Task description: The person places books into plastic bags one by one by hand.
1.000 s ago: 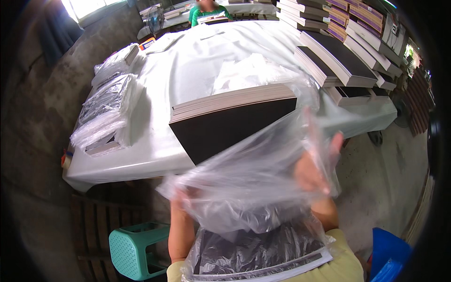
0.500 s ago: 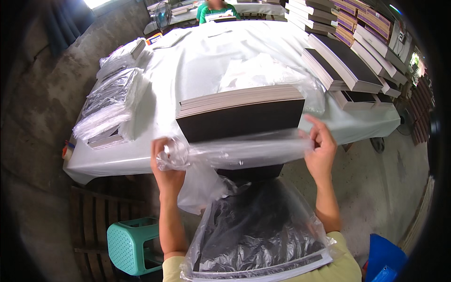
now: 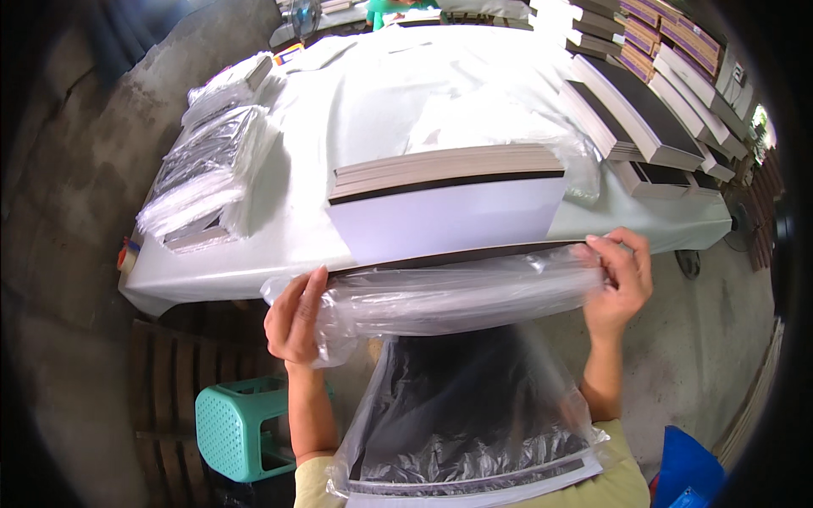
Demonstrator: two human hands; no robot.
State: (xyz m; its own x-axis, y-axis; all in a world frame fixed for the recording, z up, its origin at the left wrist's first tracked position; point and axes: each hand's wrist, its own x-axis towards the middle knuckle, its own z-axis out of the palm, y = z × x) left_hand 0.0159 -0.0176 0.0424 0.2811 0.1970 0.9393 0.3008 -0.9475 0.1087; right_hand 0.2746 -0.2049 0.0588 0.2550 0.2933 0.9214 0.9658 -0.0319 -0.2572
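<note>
Both my hands grip a clear plastic bag [image 3: 457, 300] bunched into a wide band. My left hand [image 3: 292, 320] is closed on its left end, and my right hand [image 3: 620, 286] pinches its right end. Along the bag's upper edge, between my hands, runs the dark edge of a black board [image 3: 466, 252]; how far it sits inside the bag is hidden. Just beyond stands a stack of boards [image 3: 449, 169] on edge, with a pale face [image 3: 449, 216] toward me. In front of my body, below my hands, lies a black panel in clear plastic [image 3: 474, 406].
Plastic-wrapped packs [image 3: 207, 169] are piled on the left of the white-covered table [image 3: 296, 212]. Loose clear bags [image 3: 491, 118] lie beyond the stack. Black-topped board stacks [image 3: 639, 118] stand at right. A green stool [image 3: 241, 432] is at lower left. Someone in green [image 3: 394, 10] is across the table.
The black front of the stack has given way to a pale face, with a black board's edge now at the bag. My hands have moved apart and slightly lower, spreading the bag wider.
</note>
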